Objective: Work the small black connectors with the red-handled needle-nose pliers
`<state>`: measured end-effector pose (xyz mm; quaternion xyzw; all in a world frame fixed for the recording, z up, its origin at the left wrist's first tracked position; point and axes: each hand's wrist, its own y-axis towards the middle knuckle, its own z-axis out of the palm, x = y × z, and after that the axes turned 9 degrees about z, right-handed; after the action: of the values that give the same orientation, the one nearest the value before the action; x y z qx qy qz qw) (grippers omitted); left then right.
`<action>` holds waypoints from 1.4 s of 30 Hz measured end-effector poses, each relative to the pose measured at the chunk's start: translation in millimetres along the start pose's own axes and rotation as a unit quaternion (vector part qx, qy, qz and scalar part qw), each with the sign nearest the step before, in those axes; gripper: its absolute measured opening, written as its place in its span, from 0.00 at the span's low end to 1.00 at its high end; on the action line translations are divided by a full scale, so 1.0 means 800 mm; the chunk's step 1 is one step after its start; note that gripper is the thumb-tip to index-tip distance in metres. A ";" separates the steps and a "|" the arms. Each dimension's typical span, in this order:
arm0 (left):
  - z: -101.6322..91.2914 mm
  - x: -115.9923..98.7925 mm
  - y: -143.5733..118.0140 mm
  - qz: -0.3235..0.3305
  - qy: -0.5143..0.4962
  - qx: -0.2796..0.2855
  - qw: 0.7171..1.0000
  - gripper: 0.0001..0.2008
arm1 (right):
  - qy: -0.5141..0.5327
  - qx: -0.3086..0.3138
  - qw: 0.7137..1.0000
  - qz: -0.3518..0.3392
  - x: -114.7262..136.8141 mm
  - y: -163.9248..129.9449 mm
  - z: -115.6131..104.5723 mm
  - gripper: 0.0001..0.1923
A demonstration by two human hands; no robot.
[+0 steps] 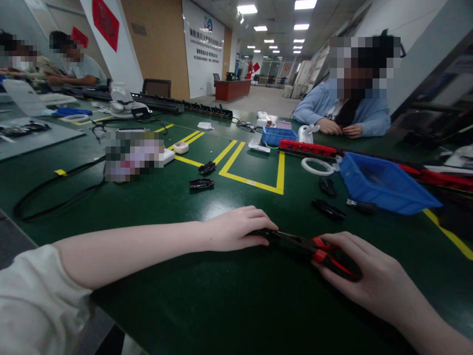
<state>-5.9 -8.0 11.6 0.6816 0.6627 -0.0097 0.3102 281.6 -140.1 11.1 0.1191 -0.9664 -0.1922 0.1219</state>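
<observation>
My right hand (364, 271) is closed around the red and black handles of a pair of pliers (320, 250). The jaws point left, toward my left hand (242, 229). Between the thumb and fingers of that hand is a small black part (260, 232), mostly hidden by the fingers. The jaw tips meet or nearly meet this part; whether they grip it I cannot tell. Beyond my hands lie two black plastic pieces (201, 184) to the left. Several similar dark pieces (328, 209) lie at the right.
A blue bin (388, 185) stands at the right, near a white ring (317, 166). Yellow tape (254, 185) marks the green table. A looped black cable (55, 185) lies at left. Across the table sits a person in a blue sleeve (308, 106), beside a smaller blue bin (279, 135).
</observation>
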 end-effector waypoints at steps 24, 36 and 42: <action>-0.002 -0.001 0.000 -0.020 -0.041 0.041 0.998 0.23 | -0.058 -0.019 0.997 -0.050 0.004 -0.001 -0.002 0.18; -0.002 0.001 -0.002 -0.006 -0.049 0.031 0.998 0.23 | -0.071 -0.073 0.992 -0.077 0.008 0.002 -0.006 0.14; -0.003 -0.002 -0.001 -0.014 -0.047 0.021 0.999 0.23 | -0.061 -0.067 0.993 -0.080 0.006 0.001 -0.004 0.15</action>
<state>-7.9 -8.5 14.2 0.6772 0.6568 -0.0600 0.3261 277.7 -142.3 15.2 0.1759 -0.9443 -0.2729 0.0543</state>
